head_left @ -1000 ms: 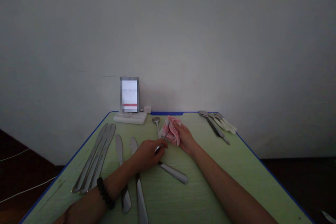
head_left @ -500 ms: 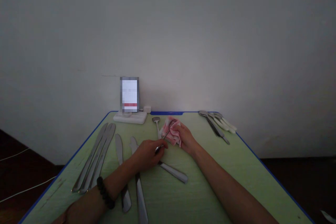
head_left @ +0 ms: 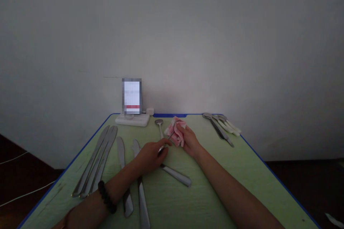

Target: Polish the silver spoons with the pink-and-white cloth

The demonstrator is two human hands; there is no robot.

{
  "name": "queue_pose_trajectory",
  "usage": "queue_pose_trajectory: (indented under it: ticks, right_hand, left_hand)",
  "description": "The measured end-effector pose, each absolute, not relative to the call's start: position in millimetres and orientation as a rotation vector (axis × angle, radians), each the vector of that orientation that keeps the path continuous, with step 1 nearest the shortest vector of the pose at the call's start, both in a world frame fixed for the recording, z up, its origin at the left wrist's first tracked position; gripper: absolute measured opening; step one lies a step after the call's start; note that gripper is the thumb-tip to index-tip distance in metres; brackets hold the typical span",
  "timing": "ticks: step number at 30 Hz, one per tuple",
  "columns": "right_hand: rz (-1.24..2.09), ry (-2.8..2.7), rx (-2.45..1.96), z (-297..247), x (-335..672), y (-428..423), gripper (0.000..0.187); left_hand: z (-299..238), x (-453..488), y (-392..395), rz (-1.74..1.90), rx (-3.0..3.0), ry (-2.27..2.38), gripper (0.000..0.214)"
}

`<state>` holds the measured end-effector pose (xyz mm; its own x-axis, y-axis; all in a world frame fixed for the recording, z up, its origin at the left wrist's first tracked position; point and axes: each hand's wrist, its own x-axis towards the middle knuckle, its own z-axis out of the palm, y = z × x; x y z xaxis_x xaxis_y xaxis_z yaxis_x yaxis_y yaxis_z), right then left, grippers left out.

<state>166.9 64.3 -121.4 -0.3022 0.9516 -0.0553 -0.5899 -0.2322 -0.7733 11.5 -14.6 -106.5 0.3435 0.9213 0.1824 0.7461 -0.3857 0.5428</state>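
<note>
My left hand is closed on the bowl end of a metal spoon, whose handle runs up and to the right into a pink cloth. My right hand grips that crumpled cloth, wrapped round the spoon's handle. Both hands are above the middle of a light green table. A black bead bracelet sits on my left wrist.
Several knives lie at the left, two more beside my left forearm, and one under my hands. Another spoon lies beyond them. Spoons are heaped at the back right. A white stand with a blurred screen is at the far edge.
The cloth in my right hand has slid a little along the spoon's handle, up and back. My left hand has stayed in place on the spoon.
</note>
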Motion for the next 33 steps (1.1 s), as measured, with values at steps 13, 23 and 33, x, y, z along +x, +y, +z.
queue_pose_trajectory:
  ticks: [13, 23, 33]
  right_hand:
    - [1.780, -0.566, -0.616, -123.5, 170.0, 73.9, 0.009]
    - [1.840, -0.666, -0.693, -119.7, 168.9, 68.9, 0.010]
    - [1.727, -0.388, -0.574, -124.1, 170.1, 79.2, 0.014]
  left_hand:
    - [-106.4, 10.9, -11.0, 0.804, 2.185, 1.408, 0.041]
    - [-106.4, 20.1, -16.0, 0.825, 2.095, 1.578, 0.033]
    - [-98.0, 13.8, -17.1, 0.507, 2.490, 1.339, 0.027]
